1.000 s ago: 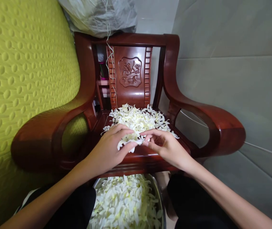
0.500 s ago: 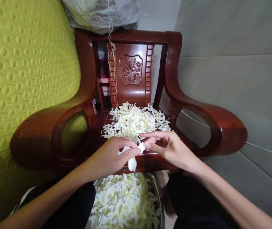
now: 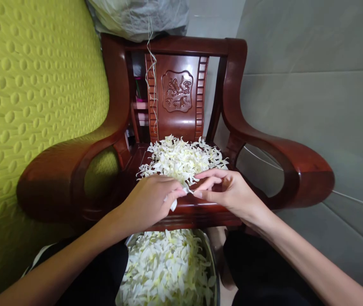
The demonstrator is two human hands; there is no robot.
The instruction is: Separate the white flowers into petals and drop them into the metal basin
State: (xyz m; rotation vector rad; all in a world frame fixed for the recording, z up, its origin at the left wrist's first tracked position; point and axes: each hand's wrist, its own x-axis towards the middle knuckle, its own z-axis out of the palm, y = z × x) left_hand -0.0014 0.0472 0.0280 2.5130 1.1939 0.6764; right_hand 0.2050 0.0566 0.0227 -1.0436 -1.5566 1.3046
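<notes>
A heap of white and pale yellow flower petals (image 3: 181, 159) lies on the seat of a dark red wooden armchair (image 3: 277, 153). My left hand (image 3: 151, 199) pinches a white flower piece (image 3: 173, 205) at the seat's front edge. Fingertips of my right hand (image 3: 229, 191) meet the same piece from the right, thumb and forefinger closed on its other end. Below the seat's edge, between my knees, a metal basin (image 3: 212, 263) holds many more white petals (image 3: 165, 272).
A yellow-green textured cushion (image 3: 31, 93) fills the left. A grey plastic bag (image 3: 136, 17) rests on the chair's top rail, with a string hanging down the backrest. Grey tiled floor (image 3: 311, 85) lies to the right. Curved armrests flank the seat on both sides.
Both hands drew a white flower piece from the heap toward the seat's front edge. It hung lower half a second ago; now it sits tucked under my left fingers.
</notes>
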